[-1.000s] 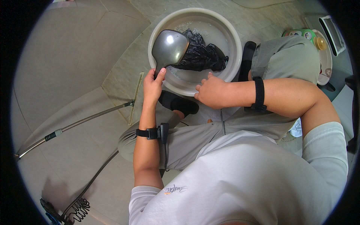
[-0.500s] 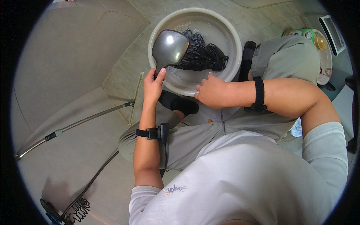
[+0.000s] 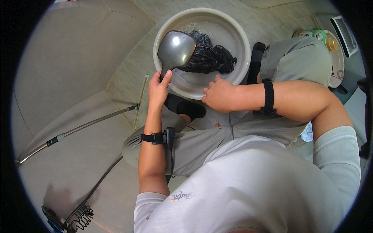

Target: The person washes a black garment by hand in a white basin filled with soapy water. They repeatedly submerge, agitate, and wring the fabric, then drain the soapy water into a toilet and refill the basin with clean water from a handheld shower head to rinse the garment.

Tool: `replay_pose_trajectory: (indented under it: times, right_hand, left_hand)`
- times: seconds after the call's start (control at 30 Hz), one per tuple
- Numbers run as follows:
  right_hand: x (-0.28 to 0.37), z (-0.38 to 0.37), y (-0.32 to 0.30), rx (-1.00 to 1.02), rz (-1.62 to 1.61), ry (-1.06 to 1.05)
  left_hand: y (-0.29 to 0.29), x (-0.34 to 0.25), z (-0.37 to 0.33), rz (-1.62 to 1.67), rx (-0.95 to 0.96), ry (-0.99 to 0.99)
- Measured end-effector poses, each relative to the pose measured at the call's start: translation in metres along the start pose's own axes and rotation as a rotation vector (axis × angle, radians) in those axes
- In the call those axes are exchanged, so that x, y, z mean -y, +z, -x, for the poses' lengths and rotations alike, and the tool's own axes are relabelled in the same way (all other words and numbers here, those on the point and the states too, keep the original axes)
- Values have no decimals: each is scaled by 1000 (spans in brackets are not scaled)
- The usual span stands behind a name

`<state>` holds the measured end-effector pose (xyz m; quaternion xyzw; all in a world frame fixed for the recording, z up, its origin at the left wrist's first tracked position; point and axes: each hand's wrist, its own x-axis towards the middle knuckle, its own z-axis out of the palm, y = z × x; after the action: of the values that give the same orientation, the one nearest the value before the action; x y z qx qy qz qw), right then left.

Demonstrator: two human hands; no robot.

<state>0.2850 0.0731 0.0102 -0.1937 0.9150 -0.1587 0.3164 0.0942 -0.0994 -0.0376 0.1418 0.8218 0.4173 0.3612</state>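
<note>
My left hand (image 3: 158, 88) is closed round the dark handle of a metal wok spatula (image 3: 176, 48). Its broad grey head is held over the left side of a round, light basin (image 3: 246, 58). In the basin's water a wet, crumpled black cloth or thin plastic (image 3: 211, 58) lies with some suds round it; which of the two, I cannot tell. Part of it is hidden behind the spatula. My right hand (image 3: 221, 94) is at the basin's near right rim, its fingers curled over the edge. Its palm side is hidden.
My feet in black footwear (image 3: 184, 106) stand close to the basin on both sides. Leftward on the tiles lies a long metal pole (image 3: 93, 122) with a flat head. A hose (image 3: 99, 182) is at lower left. A green bottle (image 3: 316, 35) with a gold cap sits upper right.
</note>
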Motion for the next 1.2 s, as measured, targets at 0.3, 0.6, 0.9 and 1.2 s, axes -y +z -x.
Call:
replay_pose_trajectory:
  times: [0.3,0.6,0.9,1.2]
  right_hand:
    - [0,0,-2,17,-6,-4]
    - [0,0,-1,17,-4,-17]
    - [0,-1,1,-9,5,-11]
    - [2,-2,0,-17,2,-10]
  left_hand:
    - [-1,1,-1,-13,4,13]
    - [1,0,0,-20,-1,13]
    - [3,-6,5,-17,14,153]
    - [10,-10,14,-34,74,194]
